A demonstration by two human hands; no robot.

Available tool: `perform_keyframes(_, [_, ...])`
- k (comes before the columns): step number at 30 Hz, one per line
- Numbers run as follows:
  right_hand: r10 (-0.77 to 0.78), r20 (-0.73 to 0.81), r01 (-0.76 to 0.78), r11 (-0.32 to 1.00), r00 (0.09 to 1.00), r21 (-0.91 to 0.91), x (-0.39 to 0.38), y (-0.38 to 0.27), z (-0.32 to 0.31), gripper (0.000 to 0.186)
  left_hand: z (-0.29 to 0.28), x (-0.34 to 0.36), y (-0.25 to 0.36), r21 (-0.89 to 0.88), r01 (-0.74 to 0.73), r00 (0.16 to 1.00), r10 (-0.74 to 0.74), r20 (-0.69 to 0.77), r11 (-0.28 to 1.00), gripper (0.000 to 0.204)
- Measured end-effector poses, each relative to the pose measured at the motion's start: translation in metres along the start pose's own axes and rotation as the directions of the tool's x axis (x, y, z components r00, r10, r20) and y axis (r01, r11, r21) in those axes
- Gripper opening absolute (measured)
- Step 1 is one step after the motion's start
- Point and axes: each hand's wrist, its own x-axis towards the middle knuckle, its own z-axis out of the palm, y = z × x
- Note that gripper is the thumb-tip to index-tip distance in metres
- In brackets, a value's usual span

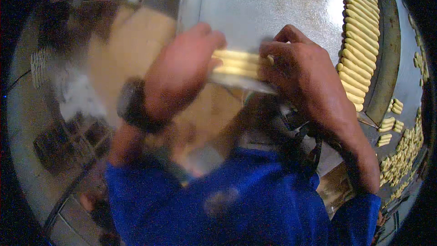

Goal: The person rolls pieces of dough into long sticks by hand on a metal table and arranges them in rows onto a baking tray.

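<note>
Fingers (274, 49) pinch pale dough strips (242, 63) at opposite ends; left hand (180, 68), right hand (306, 66) backs-up.

Dough strips (241, 63): pale yellow, slim, rounded along their length. About three show, packed side by side and touching, in a small flat bundle. Bundle runs left to right, roughly level, a little above and right of the frame's centre. Left end sits in the left hand (184, 70), right end in the right hand (302, 68); both ends partly hidden. Blur softens outlines; exact count uncertain.
</note>
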Motion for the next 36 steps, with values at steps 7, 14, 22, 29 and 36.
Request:
perform_keyframes(7, [0.011, -0.095, 0.006, 0.984, 0.995, 0.177, -0.003, 0.008, -0.011, 0.029, -0.004, 0.003, -0.011, 0.072, -0.142, 0.990, 0.143, 0.001, 0.987, 0.027])
perform_keyframes(14, [0.156, -0.174, -0.113, 0.965, 0.972, 0.236, -0.078, -0.010, -0.064, 0.033, -0.004, 0.012, 0.003, 0.051, -0.251, 0.950, 0.256, -0.180, 0.967, 0.023])
perform_keyframes(22, [-0.026, -0.081, 0.045, 0.970, 0.996, 0.240, -0.200, -0.006, -0.074, 0.034, -0.012, 0.022, 0.028, 0.005, -0.227, 0.972, 0.226, 0.061, 0.974, 0.028])
perform_keyframes(29, [0.568, -0.593, -0.477, 0.817, 0.571, 0.323, -0.283, 0.136, -0.154, 0.029, -0.026, 0.010, 0.016, 0.078, 0.104, 0.986, -0.113, 0.126, 0.992, 0.038])
perform_keyframes(36, [0.344, -0.630, -0.620, 0.730, 0.696, -0.286, -0.277, 0.246, -0.133, 0.020, -0.021, -0.002, 0.042, -0.187, 0.043, 0.979, -0.078, -0.188, 0.982, 0.039])
